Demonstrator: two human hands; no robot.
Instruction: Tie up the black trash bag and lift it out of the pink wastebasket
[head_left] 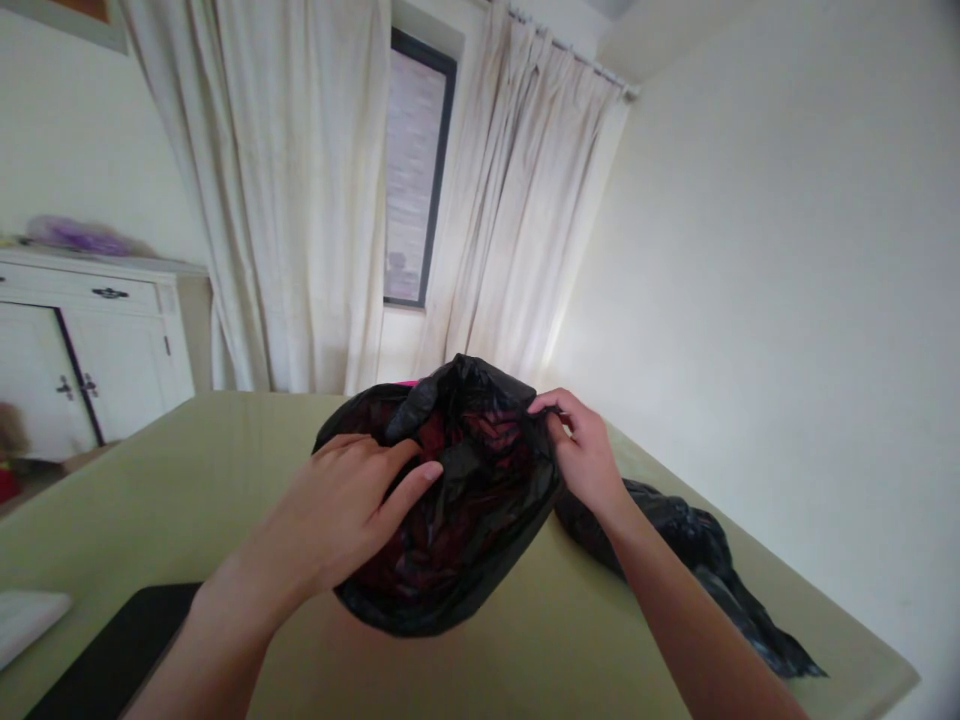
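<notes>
A black plastic garbage bag (420, 610) lines a round bin standing on the table, its mouth tilted towards me. Reddish-pink shows through the film inside, and a sliver of pink rim (407, 383) peeps out at the back. My left hand (360, 500) lies over the left side of the bag's mouth, thumb stretched out apart from the fingers; some fingertips are hidden. At the right edge, my right hand (581, 440) pinches the bag's rim between thumb and fingers.
Another crumpled black plastic bag (697, 550) lies on the green-topped table (225, 460), behind my right forearm. A flat black object (120, 650) and a white item (26, 620) sit at the front left. Beyond are a white cabinet (135, 350), curtains (300, 200) and a wall (787, 300).
</notes>
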